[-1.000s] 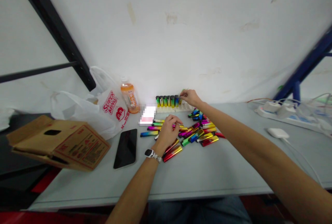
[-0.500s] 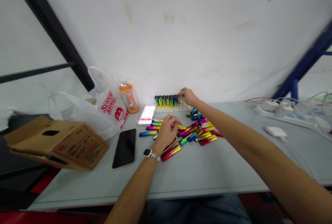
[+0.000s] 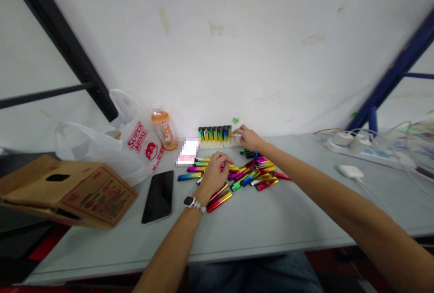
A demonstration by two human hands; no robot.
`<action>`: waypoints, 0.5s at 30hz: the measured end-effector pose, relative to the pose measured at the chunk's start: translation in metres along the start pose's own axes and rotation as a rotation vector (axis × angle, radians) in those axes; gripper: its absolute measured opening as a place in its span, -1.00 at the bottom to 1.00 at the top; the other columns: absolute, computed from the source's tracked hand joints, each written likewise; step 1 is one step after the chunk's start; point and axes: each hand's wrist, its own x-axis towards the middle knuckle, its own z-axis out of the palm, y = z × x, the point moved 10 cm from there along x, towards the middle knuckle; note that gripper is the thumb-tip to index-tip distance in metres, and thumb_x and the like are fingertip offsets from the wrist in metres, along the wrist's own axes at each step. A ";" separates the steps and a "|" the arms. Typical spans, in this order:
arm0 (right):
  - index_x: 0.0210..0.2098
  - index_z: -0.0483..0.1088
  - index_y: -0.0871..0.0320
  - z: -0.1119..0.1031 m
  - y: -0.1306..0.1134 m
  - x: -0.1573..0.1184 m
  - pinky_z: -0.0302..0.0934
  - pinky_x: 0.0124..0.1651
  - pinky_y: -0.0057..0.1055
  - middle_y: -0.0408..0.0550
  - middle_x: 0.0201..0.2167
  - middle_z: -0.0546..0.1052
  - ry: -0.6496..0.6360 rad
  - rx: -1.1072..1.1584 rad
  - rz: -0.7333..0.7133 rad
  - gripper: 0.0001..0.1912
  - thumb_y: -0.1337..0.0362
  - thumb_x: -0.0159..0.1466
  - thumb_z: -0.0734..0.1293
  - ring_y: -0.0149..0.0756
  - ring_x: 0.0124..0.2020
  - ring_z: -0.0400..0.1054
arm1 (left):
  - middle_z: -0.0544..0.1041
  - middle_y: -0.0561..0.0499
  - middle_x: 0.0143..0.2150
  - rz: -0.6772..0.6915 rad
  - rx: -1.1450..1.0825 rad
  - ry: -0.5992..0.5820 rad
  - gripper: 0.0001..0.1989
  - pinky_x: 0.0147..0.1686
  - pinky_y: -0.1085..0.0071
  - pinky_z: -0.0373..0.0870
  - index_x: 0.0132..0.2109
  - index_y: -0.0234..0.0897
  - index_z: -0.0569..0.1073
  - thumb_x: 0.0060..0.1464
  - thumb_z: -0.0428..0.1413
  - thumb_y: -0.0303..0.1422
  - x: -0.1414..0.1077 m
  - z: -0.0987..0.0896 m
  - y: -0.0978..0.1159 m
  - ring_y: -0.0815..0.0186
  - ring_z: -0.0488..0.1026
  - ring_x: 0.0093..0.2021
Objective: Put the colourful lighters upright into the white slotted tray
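Note:
A row of shiny lighters [image 3: 215, 134] with black tops stands upright in a white rack [image 3: 217, 145] against the wall. Just right of the last standing lighter is my right hand [image 3: 250, 138], its fingers apart and nothing visible between them. Below it on the table lies a loose pile of metallic, multicoloured lighters [image 3: 251, 177]. My left hand [image 3: 217, 171], with a watch [image 3: 190, 201] at the wrist, rests over the left part of this pile. Its fingers are loosely bent, with a gap that shows a magenta lighter; no firm grip is visible.
To the left are a black phone [image 3: 158, 196], a cardboard box [image 3: 98, 193], a white plastic bag [image 3: 137, 148] and an orange drink bottle [image 3: 163, 128]. A partly blurred white item [image 3: 188, 152] lies by the rack. A power strip [image 3: 369, 153] and white charger [image 3: 351, 172] lie right.
My right hand has let go of the last lighter in the row and drawn slightly back from it, fingers parting. My left hand stays over the pile. The view has shifted a little.

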 end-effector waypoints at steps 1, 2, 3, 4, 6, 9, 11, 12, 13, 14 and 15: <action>0.13 0.43 0.13 -0.001 0.002 -0.008 0.20 0.05 -0.23 0.11 0.02 0.40 -0.020 -0.013 -0.003 -0.50 0.46 0.23 0.19 -0.12 -0.07 0.40 | 0.46 -0.06 -0.17 -0.001 0.004 -0.007 -0.79 0.02 0.21 0.39 -0.30 -0.25 0.49 0.19 -0.01 -0.54 0.000 0.002 0.001 0.23 0.44 -0.08; 0.04 0.48 0.13 -0.002 0.005 -0.016 0.18 0.07 -0.21 0.11 0.00 0.41 -0.041 -0.033 0.002 -0.56 0.46 0.20 0.21 -0.09 -0.02 0.37 | 0.46 -0.06 -0.17 0.000 0.007 -0.014 -0.79 0.02 0.20 0.39 -0.30 -0.26 0.49 0.19 -0.01 -0.54 0.001 0.003 0.002 0.23 0.43 -0.08; -0.03 0.51 0.13 -0.003 0.009 -0.024 0.16 0.08 -0.19 0.11 -0.01 0.42 -0.061 -0.055 0.014 -0.60 0.44 0.18 0.24 -0.05 0.02 0.35 | 0.46 -0.06 -0.17 0.002 0.010 -0.019 -0.79 0.03 0.20 0.38 -0.30 -0.26 0.49 0.19 -0.01 -0.55 0.001 0.005 0.004 0.23 0.43 -0.08; -0.05 0.52 0.13 -0.005 0.012 -0.032 0.14 0.09 -0.16 0.12 -0.01 0.42 -0.082 -0.079 0.029 -0.62 0.42 0.17 0.26 -0.02 0.05 0.32 | 0.47 -0.06 -0.17 0.007 0.014 -0.024 -0.79 0.03 0.20 0.38 -0.30 -0.26 0.49 0.19 -0.01 -0.55 0.001 0.007 0.005 0.22 0.42 -0.08; -0.05 0.53 0.12 -0.007 0.016 -0.044 0.13 0.08 -0.13 0.15 -0.01 0.43 -0.128 -0.120 0.056 -0.63 0.38 0.15 0.29 0.02 0.07 0.30 | 0.47 -0.06 -0.18 0.017 0.024 -0.028 -0.79 0.03 0.20 0.37 -0.30 -0.26 0.49 0.18 -0.01 -0.56 0.003 0.010 0.009 0.22 0.42 -0.09; -0.03 0.53 0.11 -0.009 0.016 -0.051 0.12 0.07 -0.10 0.17 -0.01 0.44 -0.173 -0.158 0.064 -0.62 0.31 0.17 0.30 0.06 0.08 0.28 | 0.47 -0.05 -0.18 0.026 0.042 -0.019 -0.78 0.04 0.20 0.36 -0.29 -0.26 0.49 0.17 -0.01 -0.58 0.005 0.013 0.012 0.22 0.41 -0.09; -0.04 0.54 0.11 -0.009 0.015 -0.048 0.12 0.07 -0.09 0.18 0.00 0.44 -0.202 -0.170 0.058 -0.64 0.29 0.17 0.31 0.07 0.07 0.28 | 0.47 -0.05 -0.18 0.031 0.046 -0.001 -0.78 0.04 0.20 0.36 -0.29 -0.25 0.49 0.16 -0.02 -0.58 0.006 0.013 0.013 0.23 0.41 -0.09; -0.05 0.54 0.12 -0.007 0.014 -0.046 0.12 0.07 -0.10 0.18 0.00 0.44 -0.226 -0.173 0.053 -0.64 0.29 0.17 0.32 0.07 0.06 0.29 | 0.47 -0.05 -0.18 0.034 0.047 0.007 -0.77 0.04 0.20 0.36 -0.29 -0.25 0.49 0.16 -0.02 -0.59 0.007 0.012 0.012 0.23 0.41 -0.09; -0.05 0.54 0.13 -0.005 0.014 -0.043 0.12 0.06 -0.11 0.19 0.01 0.45 -0.250 -0.174 0.047 -0.64 0.30 0.16 0.33 0.06 0.06 0.29 | 0.47 -0.05 -0.18 0.036 0.050 0.014 -0.77 0.03 0.21 0.37 -0.29 -0.25 0.49 0.16 -0.02 -0.59 0.008 0.012 0.012 0.22 0.42 -0.08; -0.04 0.54 0.13 -0.003 0.013 -0.041 0.12 0.06 -0.13 0.19 0.02 0.45 -0.270 -0.174 0.038 -0.64 0.32 0.16 0.34 0.05 0.06 0.30 | 0.47 -0.05 -0.18 0.038 0.054 0.021 -0.77 0.03 0.21 0.37 -0.29 -0.25 0.49 0.16 -0.02 -0.59 0.009 0.011 0.011 0.22 0.42 -0.08; -0.04 0.54 0.14 -0.002 0.013 -0.038 0.12 0.06 -0.15 0.19 0.03 0.45 -0.283 -0.176 0.024 -0.64 0.35 0.17 0.33 0.03 0.06 0.31 | 0.47 -0.05 -0.18 0.040 0.059 0.027 -0.77 0.03 0.21 0.37 -0.29 -0.25 0.49 0.16 -0.02 -0.58 0.011 0.010 0.011 0.22 0.42 -0.08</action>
